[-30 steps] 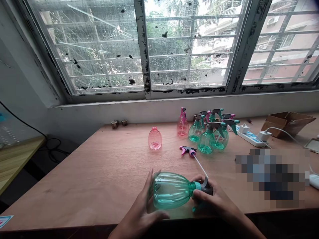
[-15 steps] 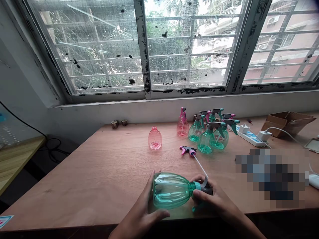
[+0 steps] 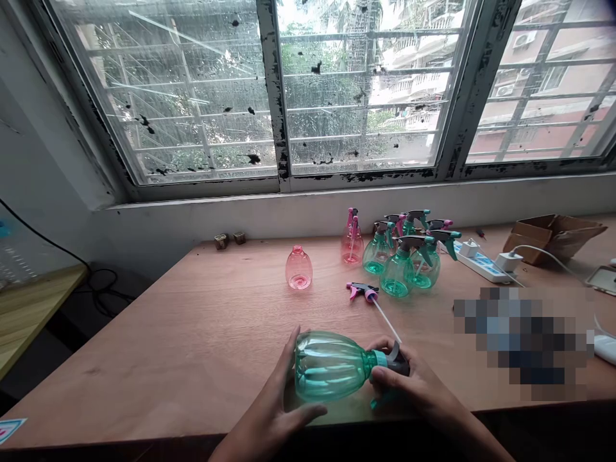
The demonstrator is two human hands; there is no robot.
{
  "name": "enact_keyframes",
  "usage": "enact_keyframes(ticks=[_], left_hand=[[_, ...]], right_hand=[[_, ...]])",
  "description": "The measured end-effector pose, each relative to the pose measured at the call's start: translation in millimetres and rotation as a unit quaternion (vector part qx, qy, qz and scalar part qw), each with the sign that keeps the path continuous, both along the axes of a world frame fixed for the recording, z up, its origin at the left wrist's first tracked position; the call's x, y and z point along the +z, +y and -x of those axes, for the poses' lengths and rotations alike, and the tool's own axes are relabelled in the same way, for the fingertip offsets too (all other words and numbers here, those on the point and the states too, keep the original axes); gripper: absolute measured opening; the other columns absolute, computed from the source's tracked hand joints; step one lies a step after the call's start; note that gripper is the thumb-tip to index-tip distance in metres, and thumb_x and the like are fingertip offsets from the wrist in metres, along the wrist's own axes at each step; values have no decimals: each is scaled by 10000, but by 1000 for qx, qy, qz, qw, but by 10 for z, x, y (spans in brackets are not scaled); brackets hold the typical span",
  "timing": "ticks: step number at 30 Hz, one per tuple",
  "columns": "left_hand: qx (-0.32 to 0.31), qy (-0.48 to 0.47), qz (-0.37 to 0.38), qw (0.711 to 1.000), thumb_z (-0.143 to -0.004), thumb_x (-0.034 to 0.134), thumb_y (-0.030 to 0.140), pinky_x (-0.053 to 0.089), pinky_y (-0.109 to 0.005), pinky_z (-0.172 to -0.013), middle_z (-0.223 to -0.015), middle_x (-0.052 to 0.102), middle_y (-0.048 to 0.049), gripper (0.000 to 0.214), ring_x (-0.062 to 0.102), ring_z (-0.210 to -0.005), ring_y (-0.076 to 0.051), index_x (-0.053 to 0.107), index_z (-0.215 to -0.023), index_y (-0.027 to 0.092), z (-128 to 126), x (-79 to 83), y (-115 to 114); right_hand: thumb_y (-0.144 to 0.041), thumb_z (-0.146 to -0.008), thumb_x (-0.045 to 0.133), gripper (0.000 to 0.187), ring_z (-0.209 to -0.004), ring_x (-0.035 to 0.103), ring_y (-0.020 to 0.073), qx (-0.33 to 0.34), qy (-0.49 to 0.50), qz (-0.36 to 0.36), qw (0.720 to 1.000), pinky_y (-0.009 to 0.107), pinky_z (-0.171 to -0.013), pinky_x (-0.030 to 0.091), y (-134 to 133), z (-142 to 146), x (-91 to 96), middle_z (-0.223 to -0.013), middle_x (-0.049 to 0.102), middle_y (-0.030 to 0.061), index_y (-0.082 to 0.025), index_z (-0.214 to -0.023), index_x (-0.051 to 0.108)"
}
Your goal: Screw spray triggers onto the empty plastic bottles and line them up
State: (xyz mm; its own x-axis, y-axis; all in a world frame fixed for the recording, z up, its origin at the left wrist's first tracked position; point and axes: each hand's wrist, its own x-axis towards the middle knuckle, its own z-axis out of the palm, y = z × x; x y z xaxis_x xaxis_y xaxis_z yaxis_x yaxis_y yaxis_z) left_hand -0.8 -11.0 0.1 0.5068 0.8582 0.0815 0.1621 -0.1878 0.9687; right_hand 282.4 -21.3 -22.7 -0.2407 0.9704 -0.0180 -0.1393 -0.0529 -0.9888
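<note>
A clear green spray bottle (image 3: 330, 367) lies on its side near the front edge of the wooden table (image 3: 192, 333). My left hand (image 3: 272, 410) cups its base with fingers and thumb round it. My right hand (image 3: 414, 385) is closed round the grey and teal trigger head (image 3: 393, 360) at the bottle's neck. Just beyond lies a loose pink and grey spray head (image 3: 364, 293) with its white tube pointing toward me. A headless pink bottle (image 3: 299, 268) stands further back.
Several assembled green spray bottles (image 3: 404, 263) and a pink one (image 3: 353, 239) cluster at the back. A white power strip (image 3: 481, 263) with cables, a cardboard box (image 3: 553, 237) and a blurred patch (image 3: 524, 340) lie to the right. Windows stand behind the table.
My hands and the green bottle have barely shifted; the bottle looks turned slightly in my grip. The view has moved a little.
</note>
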Motion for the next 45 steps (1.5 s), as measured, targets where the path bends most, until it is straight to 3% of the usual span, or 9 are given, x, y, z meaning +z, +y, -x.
enact_keyframes(ticks=[6,10,16,22,29,32,37,41,45], left_hand=[[-5,-5,-3,1000,-866,767,249,118,-497,-1282,-1717,172,-41,1095,208,-1558,-301,-26,-1610,383,14,-21,7],[-2,-9,34,999,-847,787,297,122,-492,-1283,-1704,215,-60,1045,170,-1565,-325,88,-1623,322,22,5,24],[5,-6,15,1000,-888,738,245,209,-489,-1265,-1700,234,-30,1032,271,-1536,-302,18,-1608,407,-17,-16,25],[-14,-11,56,998,-853,781,283,241,-442,-1260,-1670,308,-64,1088,263,-1538,-313,11,-1621,334,15,2,14],[-6,-2,-28,1000,-899,727,230,137,-512,-1273,-1719,158,10,1033,206,-1559,-298,-2,-1586,479,12,-117,47],[-12,-11,3,1000,-839,800,267,123,-510,-1277,-1722,140,-21,1136,199,-1560,-313,-28,-1598,435,20,-108,34],[-13,15,1,1000,-887,746,320,93,-496,-1284,-1725,121,-25,1003,110,-1579,-300,58,-1614,384,38,-90,39],[-2,21,-22,1000,-902,723,247,158,-506,-1273,-1720,142,5,1030,223,-1554,-292,-11,-1590,468,23,-102,58],[1,2,25,1000,-812,820,279,176,-487,-1272,-1718,157,-30,1176,237,-1547,-319,-38,-1605,401,23,-76,43]], right_hand=[[-457,-809,818,410,-610,663,173,-6,4,-7,1000,275,-606,524,3,11,-15,-672,733,-3,-177,-1029,612],[-455,-814,813,411,-629,661,177,4,-15,-14,1000,285,-621,520,7,5,-18,-685,729,1,-169,-1035,616],[-457,-803,824,438,-603,661,170,-8,7,-2,1000,276,-599,515,0,8,-18,-667,738,0,-166,-1045,603],[-448,-811,823,426,-605,660,165,-2,7,-7,1000,277,-613,523,3,8,-32,-665,738,-2,-165,-1042,604],[-458,-816,815,427,-607,657,163,0,14,-1,1000,273,-602,515,11,3,-35,-669,736,-1,-168,-1041,596],[-453,-815,816,425,-611,656,167,-4,8,-4,1000,285,-611,527,4,8,-35,-665,734,1,-166,-1040,598],[-458,-805,822,435,-630,642,168,-9,-5,-6,1000,293,-624,523,4,3,-36,-680,717,-3,-164,-1043,606],[-475,-814,807,447,-612,642,173,-2,-5,-4,1000,302,-617,519,10,-3,-39,-666,718,-1,-167,-1056,593],[-467,-824,801,433,-616,654,174,1,-5,-3,1000,297,-620,527,6,0,-32,-671,729,0,-172,-1056,585]])
